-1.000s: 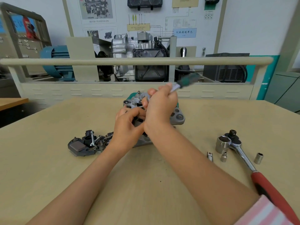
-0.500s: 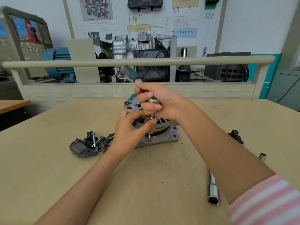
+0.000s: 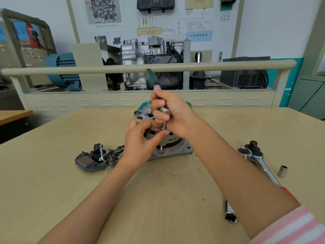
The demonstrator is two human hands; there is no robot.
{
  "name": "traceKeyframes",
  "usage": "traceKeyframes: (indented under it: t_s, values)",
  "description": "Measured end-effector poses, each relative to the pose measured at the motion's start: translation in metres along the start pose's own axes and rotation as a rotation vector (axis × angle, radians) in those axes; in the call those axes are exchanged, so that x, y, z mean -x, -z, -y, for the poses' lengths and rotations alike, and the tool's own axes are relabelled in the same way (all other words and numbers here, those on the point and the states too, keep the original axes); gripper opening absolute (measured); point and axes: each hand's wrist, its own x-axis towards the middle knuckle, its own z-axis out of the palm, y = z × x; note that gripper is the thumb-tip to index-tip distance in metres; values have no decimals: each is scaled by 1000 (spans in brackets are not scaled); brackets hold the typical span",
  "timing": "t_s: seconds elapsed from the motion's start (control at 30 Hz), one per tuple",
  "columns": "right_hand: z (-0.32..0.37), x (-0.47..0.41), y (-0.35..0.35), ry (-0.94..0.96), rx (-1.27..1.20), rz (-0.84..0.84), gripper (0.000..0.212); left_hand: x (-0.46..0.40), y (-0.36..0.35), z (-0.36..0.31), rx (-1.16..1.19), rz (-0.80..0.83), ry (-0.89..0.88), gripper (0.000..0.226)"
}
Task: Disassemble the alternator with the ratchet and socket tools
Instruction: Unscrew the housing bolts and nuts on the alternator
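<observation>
Wall label point(image 3: 198, 35) "仪表控制单元", bkgd, behind alternator point(image 3: 173, 147).

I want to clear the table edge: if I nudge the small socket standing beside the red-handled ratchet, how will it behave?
The small socket stands upright on its end, so a light push would likely tip it. Being round and smooth, it would then probably roll across the flat table. It looks like polished metal: rigid, heavy for its size, and perhaps slippery to pinch.
</observation>
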Motion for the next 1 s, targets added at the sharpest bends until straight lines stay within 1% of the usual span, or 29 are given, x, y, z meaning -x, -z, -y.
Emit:
traceKeyframes:
  t_s: [0.03,0.1,0.13,0.2,0.27,0.33,0.4,0.47,0.5,0.6,0.67,0.73,0.8,0.87,0.93,1.0]
  values:
    - [-6,1,-5,91,-28,-145,31,0,0,0,-8,-4,-2,13]
    - [-19,3,-14,307,-85,-433,29,-1,1,0,-5,-9,4,26]
    - [-24,3,-17,380,-123,-522,28,0,0,0,-5,-6,10,32]
    - [-29,3,-21,414,-149,-575,28,0,0,0,-9,-1,24,28]
    - [-25,1,-20,374,-104,-574,27,1,-1,-1,3,-14,37,22]
    - [-20,-1,-18,321,-68,-551,24,1,-2,-1,7,-29,53,25]
    - [-16,-2,-15,247,-27,-465,22,1,-3,-1,2,-38,48,26]
    - [-9,-4,-7,137,51,-318,25,2,-2,-2,12,-25,42,17]
    - [-4,-4,-4,69,99,-219,26,2,-1,-1,13,-10,46,12]
    - [8,-5,5,-102,228,101,27,2,0,2,22,12,66,10]
    - [11,-6,7,-162,263,202,27,2,1,2,44,0,75,11]
    - [12,-8,8,-182,236,229,27,1,1,2,62,-9,82,15]
    - [10,-9,9,-166,175,220,28,1,0,1,44,-16,68,19]
    - [6,-8,11,-132,110,188,28,1,-1,0,26,-20,47,19]
    - [6,-5,12,-94,72,149,28,1,-1,0,14,-16,34,13]
    - [6,-1,8,-49,67,75,27,1,-1,0,4,-16,30,13]
